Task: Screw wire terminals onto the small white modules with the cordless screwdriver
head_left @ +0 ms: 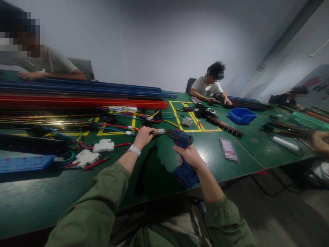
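Observation:
My right hand (189, 155) is wrapped round the grip of a blue cordless drill (183, 138), whose nose points left. In the fingers of my left hand (144, 137) is a small white circuit breaker (159, 130) with an orange mark. The drill's tip meets, or nearly meets, its right end; I cannot tell which. More white circuit breakers lie about: one (103, 145) left of my left wrist, another (86, 157) beside it with red wires (96, 163), and one (187, 121) beyond the drill.
Long red channels (115, 103) and blue channels (128, 90) lie along the back left of the green table (159, 171). A blue power strip (25, 164) is at left, a blue bin (241, 115) and a blurred phone-like object (228, 149) at right. Co-workers sit around the table.

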`<state>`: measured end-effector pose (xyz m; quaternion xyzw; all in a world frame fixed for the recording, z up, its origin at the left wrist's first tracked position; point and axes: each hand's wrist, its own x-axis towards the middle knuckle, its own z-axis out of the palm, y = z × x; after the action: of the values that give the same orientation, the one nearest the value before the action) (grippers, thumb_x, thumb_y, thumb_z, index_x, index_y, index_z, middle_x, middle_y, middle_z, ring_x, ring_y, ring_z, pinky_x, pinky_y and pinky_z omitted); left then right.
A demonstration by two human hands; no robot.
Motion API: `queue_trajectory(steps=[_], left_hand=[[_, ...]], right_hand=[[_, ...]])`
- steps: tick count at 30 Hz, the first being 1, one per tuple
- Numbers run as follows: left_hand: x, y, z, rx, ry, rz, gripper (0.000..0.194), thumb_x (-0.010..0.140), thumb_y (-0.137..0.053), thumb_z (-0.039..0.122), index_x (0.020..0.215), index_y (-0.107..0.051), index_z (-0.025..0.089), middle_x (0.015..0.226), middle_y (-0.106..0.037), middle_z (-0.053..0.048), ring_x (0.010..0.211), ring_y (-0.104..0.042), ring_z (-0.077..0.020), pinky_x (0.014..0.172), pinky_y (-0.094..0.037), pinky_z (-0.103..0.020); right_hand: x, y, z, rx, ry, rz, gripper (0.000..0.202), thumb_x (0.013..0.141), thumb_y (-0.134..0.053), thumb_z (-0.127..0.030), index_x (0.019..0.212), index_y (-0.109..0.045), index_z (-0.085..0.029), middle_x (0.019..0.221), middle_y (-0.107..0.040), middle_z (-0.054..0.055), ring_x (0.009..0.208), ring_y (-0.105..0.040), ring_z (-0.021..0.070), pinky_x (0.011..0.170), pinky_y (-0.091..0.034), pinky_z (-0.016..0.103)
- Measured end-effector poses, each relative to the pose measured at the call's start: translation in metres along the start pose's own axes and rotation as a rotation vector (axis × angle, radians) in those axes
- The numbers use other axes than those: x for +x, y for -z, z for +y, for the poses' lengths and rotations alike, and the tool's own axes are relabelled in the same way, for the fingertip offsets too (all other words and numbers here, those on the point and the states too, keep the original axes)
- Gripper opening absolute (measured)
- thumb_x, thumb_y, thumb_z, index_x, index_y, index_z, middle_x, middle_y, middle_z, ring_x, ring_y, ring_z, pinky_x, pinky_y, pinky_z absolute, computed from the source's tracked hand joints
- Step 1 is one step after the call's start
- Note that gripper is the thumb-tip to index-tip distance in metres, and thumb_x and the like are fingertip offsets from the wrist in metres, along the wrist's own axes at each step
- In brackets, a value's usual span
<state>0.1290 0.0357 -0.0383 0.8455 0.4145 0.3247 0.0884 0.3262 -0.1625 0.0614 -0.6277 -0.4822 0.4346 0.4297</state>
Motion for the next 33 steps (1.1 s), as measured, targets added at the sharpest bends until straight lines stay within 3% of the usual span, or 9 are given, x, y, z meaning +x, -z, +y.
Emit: queue_trajectory(steps=[33], left_hand=[[0.0005,-0.0001,0.0009,0.021,0.037,-0.020,0.027,0.086,-0.058,0.036,0.106,-0.073,0.024,0.095,-0.072,-0.008,0.092,-0.059,-0.0251,0.086,-0.044,-0.038]], right_hand=[[-0.0049,-0.0005,-0.0088,-0.005,-0.046,0.006,0.023,0.077,-0.067,-0.037,0.081,-0.054,-0.018,0.044,-0.049,-0.006,0.033,-0.048,0.0113,0.035,-0.036,0.020]])
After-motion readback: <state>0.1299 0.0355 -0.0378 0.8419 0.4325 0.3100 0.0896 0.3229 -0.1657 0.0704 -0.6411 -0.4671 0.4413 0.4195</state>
